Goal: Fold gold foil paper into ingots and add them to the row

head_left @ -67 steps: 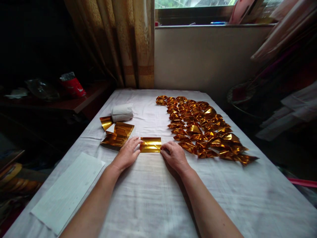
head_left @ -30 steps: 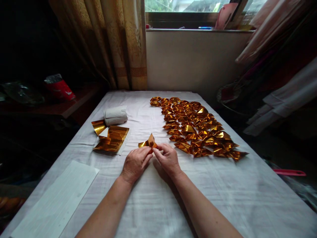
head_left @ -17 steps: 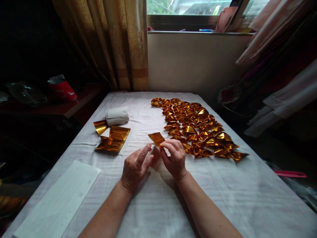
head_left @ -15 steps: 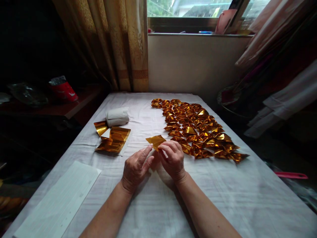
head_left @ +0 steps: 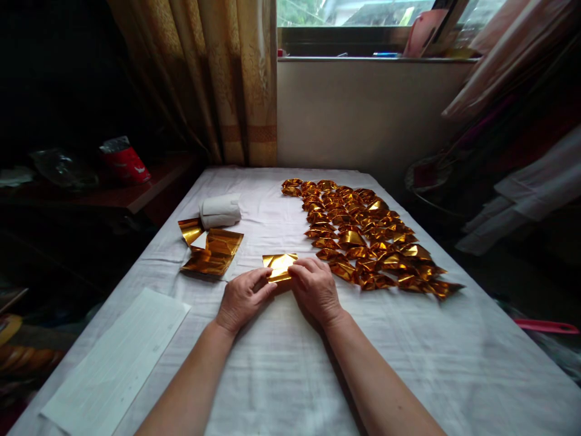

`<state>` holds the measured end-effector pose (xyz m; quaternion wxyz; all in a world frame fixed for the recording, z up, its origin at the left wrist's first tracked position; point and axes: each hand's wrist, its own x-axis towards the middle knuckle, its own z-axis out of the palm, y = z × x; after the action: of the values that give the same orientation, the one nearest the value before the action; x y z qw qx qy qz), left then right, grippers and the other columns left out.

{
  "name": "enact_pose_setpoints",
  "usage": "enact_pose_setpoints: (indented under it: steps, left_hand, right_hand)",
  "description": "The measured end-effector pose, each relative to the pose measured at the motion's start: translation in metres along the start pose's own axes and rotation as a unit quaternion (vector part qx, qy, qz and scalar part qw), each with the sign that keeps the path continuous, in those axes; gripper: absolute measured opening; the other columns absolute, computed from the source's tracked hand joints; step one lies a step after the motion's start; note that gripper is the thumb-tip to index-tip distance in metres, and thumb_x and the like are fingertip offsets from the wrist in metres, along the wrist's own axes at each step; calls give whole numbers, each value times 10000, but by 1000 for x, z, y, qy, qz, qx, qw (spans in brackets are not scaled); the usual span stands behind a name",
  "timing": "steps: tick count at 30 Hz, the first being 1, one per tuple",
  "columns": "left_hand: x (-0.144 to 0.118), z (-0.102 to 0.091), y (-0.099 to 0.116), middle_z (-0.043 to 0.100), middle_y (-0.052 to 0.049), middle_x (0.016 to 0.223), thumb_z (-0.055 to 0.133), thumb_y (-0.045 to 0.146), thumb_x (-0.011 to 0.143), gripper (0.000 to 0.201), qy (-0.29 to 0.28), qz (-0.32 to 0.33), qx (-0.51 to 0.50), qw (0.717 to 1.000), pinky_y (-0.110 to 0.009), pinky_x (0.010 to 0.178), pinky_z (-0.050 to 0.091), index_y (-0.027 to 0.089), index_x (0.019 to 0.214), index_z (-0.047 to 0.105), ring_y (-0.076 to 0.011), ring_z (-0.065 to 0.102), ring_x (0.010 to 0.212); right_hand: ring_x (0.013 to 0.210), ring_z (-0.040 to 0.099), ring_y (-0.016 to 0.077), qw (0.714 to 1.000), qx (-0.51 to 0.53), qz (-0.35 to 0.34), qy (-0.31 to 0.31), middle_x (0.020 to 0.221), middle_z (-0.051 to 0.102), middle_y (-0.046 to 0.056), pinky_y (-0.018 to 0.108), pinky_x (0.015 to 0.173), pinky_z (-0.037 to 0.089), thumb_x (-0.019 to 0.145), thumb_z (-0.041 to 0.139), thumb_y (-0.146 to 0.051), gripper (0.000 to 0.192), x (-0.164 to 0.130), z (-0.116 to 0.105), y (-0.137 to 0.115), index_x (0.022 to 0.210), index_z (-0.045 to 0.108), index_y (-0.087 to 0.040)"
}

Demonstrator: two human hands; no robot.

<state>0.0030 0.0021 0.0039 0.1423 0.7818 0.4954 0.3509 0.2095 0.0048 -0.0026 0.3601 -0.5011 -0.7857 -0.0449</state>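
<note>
Between my hands is a small sheet of shiny gold foil paper [head_left: 279,266], its face bright with reflected light. My left hand [head_left: 242,298] pinches its left lower edge between thumb and fingers. The right edge is gripped by my right hand [head_left: 316,289], whose thumb is mostly hidden. Close to the right hand lie rows of folded gold foil pieces [head_left: 351,237], pointed at their ends. Left of my hands rests a stack of flat gold foil sheets [head_left: 218,249], partly curled, with a white patch showing.
A white roll [head_left: 220,211] lies behind the foil stack. A pale paper strip [head_left: 120,363] is at the left on the white-covered table [head_left: 272,387]. Beyond the left edge, a red container [head_left: 124,162] stands on a dark shelf. A curtain [head_left: 236,91] hangs at the back.
The foil sheet has turned from a slanted diamond to a squarer position facing me and now glints brightly. My left fingers have closed onto its edge. The view has shifted slightly.
</note>
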Motion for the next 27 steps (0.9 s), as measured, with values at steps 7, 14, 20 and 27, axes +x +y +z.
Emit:
enact_pose_setpoints:
  steps: [7, 14, 20, 27]
  left_hand:
    - [2, -10, -7, 657, -93, 1243, 681, 305, 834, 96, -4, 28, 90, 996, -439, 995, 500, 242, 881, 735, -257, 626, 1125]
    - [0, -5, -2, 610, -94, 1305, 648, 267, 853, 79, -28, 35, 117, 992, -472, 1071, 428, 226, 821, 706, -267, 526, 1254]
    - [-2, -2, -4, 657, -70, 1238, 599, 268, 878, 125, -21, 2, 113, 993, -458, 1046, 438, 222, 783, 666, -255, 559, 1208]
    - [-2, 4, -1, 678, -78, 1193, 580, 260, 880, 133, -6, -28, 139, 990, -467, 1034, 438, 215, 768, 636, -274, 561, 1204]
  right_hand:
    - [867, 610, 190, 995, 9, 12, -100, 947, 726, 42, 301, 774, 416, 891, 616, -232, 127, -5, 1, 4, 896, 741, -253]
    - [883, 624, 189, 991, 52, 40, -117, 952, 724, 46, 302, 812, 443, 894, 621, -274, 125, -6, -2, 7, 904, 743, -245]
    - [804, 605, 175, 985, 54, 106, -124, 850, 703, 36, 281, 761, 416, 910, 593, -299, 164, -2, -7, 8, 824, 710, -223]
    - [790, 577, 173, 977, -10, 166, -134, 830, 666, 31, 272, 743, 375, 905, 600, -341, 184, 1, -4, -1, 793, 670, -214]
